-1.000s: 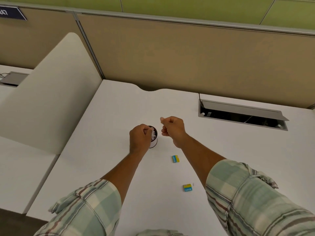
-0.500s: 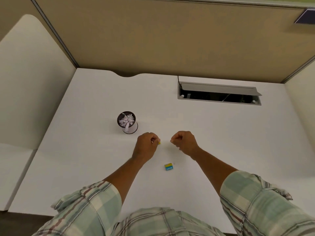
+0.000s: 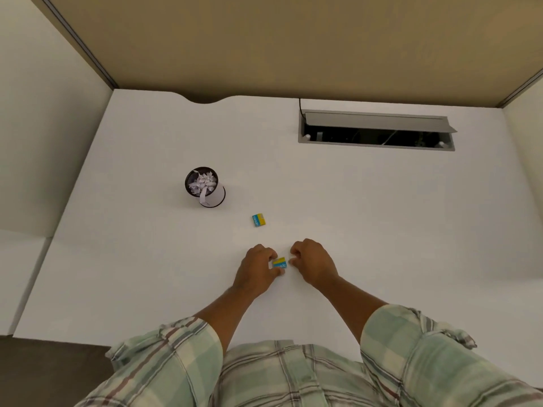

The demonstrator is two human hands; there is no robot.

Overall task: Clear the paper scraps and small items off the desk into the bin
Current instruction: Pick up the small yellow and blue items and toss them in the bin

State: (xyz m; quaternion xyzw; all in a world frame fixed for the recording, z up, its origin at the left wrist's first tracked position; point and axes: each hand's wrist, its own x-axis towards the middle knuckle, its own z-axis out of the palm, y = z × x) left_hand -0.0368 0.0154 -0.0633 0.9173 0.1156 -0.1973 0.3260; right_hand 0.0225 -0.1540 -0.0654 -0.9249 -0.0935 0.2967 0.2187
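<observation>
A small black mesh bin (image 3: 219,195) with a white sleeve stands on the white desk (image 3: 367,218), filled with white paper scraps (image 3: 203,183). One small blue-and-yellow box (image 3: 259,220) lies loose on the desk to the right of the bin and nearer to me. A second box of the same kind (image 3: 279,263) sits closer to me, pinched between the finger and thumb of my left hand (image 3: 256,271). My right hand (image 3: 313,263) is curled just right of that box, with its fingertips at the box's edge and nothing in it.
An open grey cable tray (image 3: 376,130) is sunk into the desk at the back right. Tan partition walls close off the back, with white side panels left and right. My plaid sleeves fill the bottom of the view.
Both hands have drawn back toward me from the bin area. My left hand has left the farther box on the desk and closed on the nearer one.
</observation>
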